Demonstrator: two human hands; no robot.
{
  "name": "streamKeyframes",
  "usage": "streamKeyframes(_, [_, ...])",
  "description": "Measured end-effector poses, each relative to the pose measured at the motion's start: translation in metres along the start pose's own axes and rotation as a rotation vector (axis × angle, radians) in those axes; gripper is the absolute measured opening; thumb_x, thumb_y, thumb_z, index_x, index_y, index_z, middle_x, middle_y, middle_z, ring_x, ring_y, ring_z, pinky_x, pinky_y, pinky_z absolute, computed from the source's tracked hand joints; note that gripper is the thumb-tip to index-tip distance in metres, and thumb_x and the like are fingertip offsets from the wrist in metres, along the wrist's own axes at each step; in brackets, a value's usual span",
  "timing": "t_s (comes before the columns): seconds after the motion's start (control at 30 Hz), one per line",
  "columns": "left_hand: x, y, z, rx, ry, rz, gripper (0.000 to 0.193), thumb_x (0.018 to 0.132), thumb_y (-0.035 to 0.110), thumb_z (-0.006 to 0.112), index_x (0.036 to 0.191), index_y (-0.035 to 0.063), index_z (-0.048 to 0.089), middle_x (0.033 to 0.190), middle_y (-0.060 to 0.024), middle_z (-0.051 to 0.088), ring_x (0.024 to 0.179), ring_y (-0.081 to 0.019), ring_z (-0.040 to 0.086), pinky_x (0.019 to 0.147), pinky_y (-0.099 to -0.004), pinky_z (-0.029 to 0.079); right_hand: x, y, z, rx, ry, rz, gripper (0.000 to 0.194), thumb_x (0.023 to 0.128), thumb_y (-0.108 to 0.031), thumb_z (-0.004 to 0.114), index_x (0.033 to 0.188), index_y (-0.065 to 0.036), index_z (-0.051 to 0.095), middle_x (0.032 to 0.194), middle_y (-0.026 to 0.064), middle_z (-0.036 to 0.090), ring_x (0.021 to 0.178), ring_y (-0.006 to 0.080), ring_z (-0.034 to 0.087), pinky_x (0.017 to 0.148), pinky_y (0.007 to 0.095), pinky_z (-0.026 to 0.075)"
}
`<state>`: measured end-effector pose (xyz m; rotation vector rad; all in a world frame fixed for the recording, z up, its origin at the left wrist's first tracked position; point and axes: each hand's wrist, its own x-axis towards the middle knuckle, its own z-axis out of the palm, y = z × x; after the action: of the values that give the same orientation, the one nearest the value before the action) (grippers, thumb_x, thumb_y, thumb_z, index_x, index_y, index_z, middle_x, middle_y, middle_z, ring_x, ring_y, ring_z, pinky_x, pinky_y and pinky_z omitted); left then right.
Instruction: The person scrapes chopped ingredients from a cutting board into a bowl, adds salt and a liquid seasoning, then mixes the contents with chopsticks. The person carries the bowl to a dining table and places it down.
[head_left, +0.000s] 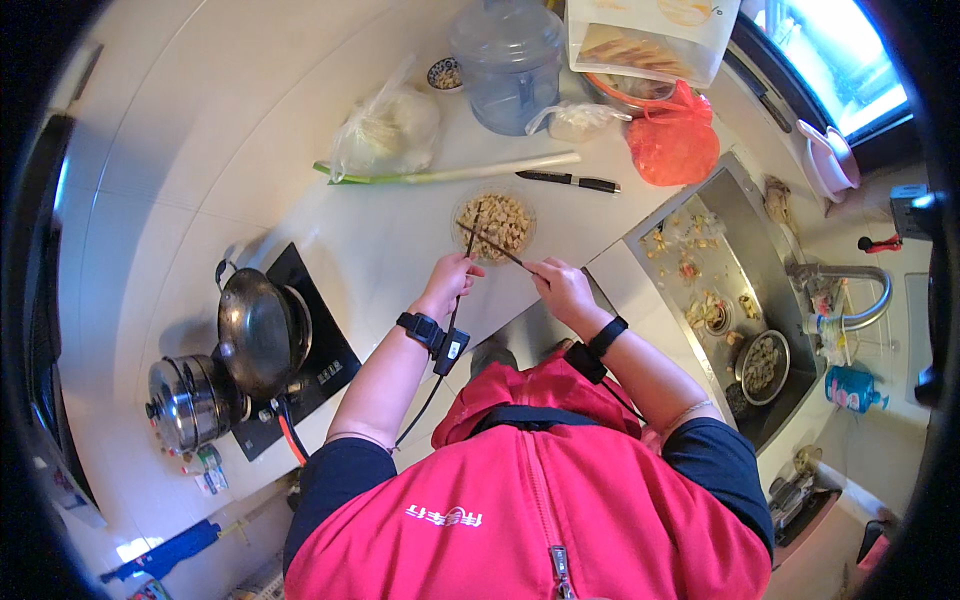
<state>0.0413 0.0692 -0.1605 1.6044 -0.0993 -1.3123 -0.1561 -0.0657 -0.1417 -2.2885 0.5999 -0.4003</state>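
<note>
A round clear bowl of diced, pale food stands on the white countertop in front of me. My left hand is at its near left edge, holding a dark chopstick whose upper part lies over the food. From the near right side, my right hand grips a second dark chopstick pointing up and left. The two sticks cross above the bowl. Beyond it lie a black-handled knife and a long green onion.
A steel sink with food scraps and a metal bowl is at right. At left, a wok and steel pot occupy the black cooktop. A water jug and red bag stand behind.
</note>
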Motion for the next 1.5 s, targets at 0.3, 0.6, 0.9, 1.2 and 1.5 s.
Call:
streamKeyframes(0.3, [0.014, 0.018, -0.051, 0.195, -0.154, -0.023, 0.014, 0.095, 0.012, 0.043, 0.101, 0.0, 0.048, 0.086, -0.0139, 0.063, 0.046, -0.0039, 0.035, 0.038, -0.0196, 0.028, 0.019, -0.021, 0.034, -0.085, 0.189, 0.162, 0.025, 0.087, -0.012, 0.051, 0.107, -0.013, 0.065, 0.086, 0.0158, 0.064, 0.077, 0.0365, 0.063, 0.07, 0.0434, 0.052])
streamKeyframes(0.6, [0.029, 0.026, -0.08, 0.188, -0.221, -0.009, 0.016, 0.096, 0.013, 0.046, 0.102, 0.0, 0.052, 0.082, -0.0067, 0.056, 0.051, -0.0071, 0.041, 0.04, -0.0205, 0.033, 0.01, -0.052, 0.069, -0.102, 0.281, 0.372, 0.023, 0.087, -0.015, 0.053, 0.106, -0.012, 0.067, 0.091, 0.0171, 0.064, 0.079, 0.0372, 0.063, 0.07, 0.0442, 0.051])
streamKeyframes(0.9, [0.027, 0.025, -0.067, 0.068, -0.274, -0.045, 0.019, 0.097, 0.014, 0.045, 0.105, -0.0006, 0.054, 0.075, -0.0026, 0.051, 0.052, -0.008, 0.044, 0.041, -0.0211, 0.035, 0.0, -0.051, 0.059, -0.09, 0.372, 0.259, 0.023, 0.086, -0.012, 0.054, 0.105, -0.012, 0.067, 0.087, 0.0181, 0.063, 0.077, 0.0373, 0.062, 0.069, 0.0451, 0.05])
streamKeyframes(1.2, [0.015, 0.027, -0.056, -0.03, -0.278, -0.11, 0.024, 0.099, 0.017, 0.043, 0.109, -0.0008, 0.054, 0.078, -0.0022, 0.05, 0.052, -0.006, 0.041, 0.04, -0.018, 0.031, -0.011, -0.041, 0.065, -0.062, 0.285, 0.31, 0.026, 0.088, -0.012, 0.052, 0.11, -0.01, 0.065, 0.089, 0.0196, 0.062, 0.08, 0.0375, 0.062, 0.071, 0.0443, 0.05])
streamKeyframes(1.5, [0.007, 0.029, -0.051, -0.032, -0.327, -0.114, 0.024, 0.098, 0.017, 0.046, 0.11, -0.0013, 0.054, 0.079, -0.0041, 0.05, 0.051, -0.0049, 0.037, 0.039, -0.0179, 0.029, -0.016, -0.042, 0.066, -0.019, 0.405, 0.31, 0.021, 0.085, -0.009, 0.057, 0.103, -0.004, 0.066, 0.084, 0.0187, 0.063, 0.078, 0.0355, 0.061, 0.07, 0.0407, 0.05])
